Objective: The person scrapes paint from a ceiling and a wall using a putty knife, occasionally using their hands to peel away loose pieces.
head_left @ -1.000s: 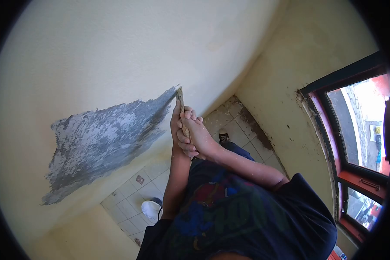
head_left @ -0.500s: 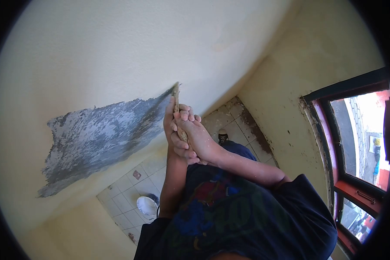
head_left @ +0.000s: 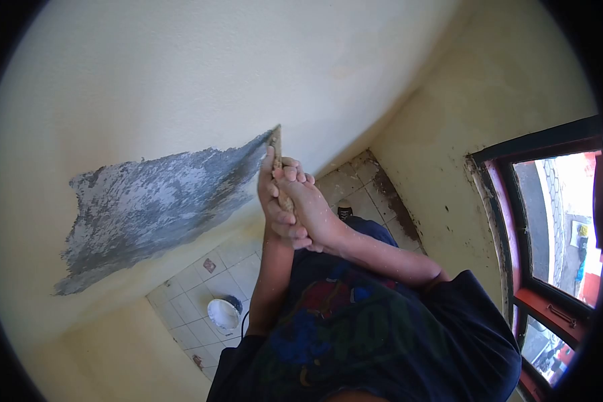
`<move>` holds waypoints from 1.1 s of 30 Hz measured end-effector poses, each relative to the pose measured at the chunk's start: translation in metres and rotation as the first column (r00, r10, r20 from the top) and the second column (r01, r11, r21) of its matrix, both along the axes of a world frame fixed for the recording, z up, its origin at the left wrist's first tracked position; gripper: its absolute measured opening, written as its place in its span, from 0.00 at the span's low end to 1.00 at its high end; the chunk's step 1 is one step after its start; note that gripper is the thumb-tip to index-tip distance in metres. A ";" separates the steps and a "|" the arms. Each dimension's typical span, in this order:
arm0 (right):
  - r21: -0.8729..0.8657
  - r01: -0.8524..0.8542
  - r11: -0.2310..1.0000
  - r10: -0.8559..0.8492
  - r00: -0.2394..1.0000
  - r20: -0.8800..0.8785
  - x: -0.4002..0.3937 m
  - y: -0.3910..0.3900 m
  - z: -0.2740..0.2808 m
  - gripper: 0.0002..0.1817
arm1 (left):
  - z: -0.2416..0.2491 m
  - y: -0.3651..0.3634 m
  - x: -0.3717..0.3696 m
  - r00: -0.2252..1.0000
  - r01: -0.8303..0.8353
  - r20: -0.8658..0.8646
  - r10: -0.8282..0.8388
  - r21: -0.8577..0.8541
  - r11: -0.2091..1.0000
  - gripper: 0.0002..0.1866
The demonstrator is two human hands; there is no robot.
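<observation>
Left hand [head_left: 280, 218] and right hand [head_left: 315, 209] are found clenched together around a scraper [head_left: 277, 143], its tip at the upper right end of the grey patch [head_left: 157, 204], the doubled grip presumably for steadier pressure.

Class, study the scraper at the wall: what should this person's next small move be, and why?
Probably a short push of the scraper onto the pale wall just beyond the grey patch. The tip sits at the patch's narrow end, where pale surface begins, and both hands are clasped around the tool, which should suit a firm stroke.
</observation>
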State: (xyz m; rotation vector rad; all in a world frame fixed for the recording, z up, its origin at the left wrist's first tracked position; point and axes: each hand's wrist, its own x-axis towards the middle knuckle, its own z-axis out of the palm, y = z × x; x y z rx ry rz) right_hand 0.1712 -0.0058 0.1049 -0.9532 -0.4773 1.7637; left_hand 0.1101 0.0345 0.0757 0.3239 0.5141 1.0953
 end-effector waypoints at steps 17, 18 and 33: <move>0.083 -0.055 0.995 0.054 0.998 0.020 0.009 -0.010 -0.034 0.14 | -0.027 -0.004 0.009 0.991 -0.070 0.129 0.029 0.330 0.941 0.19; 0.062 -0.104 0.993 0.110 0.989 -0.095 0.013 -0.010 -0.020 0.13 | -0.016 -0.007 0.011 0.986 -0.118 0.144 0.082 0.260 0.958 0.24; -0.051 -0.097 0.994 0.082 0.968 -0.239 0.003 0.001 -0.044 0.14 | -0.069 0.007 0.005 0.961 -0.054 0.254 -0.110 0.561 0.826 0.61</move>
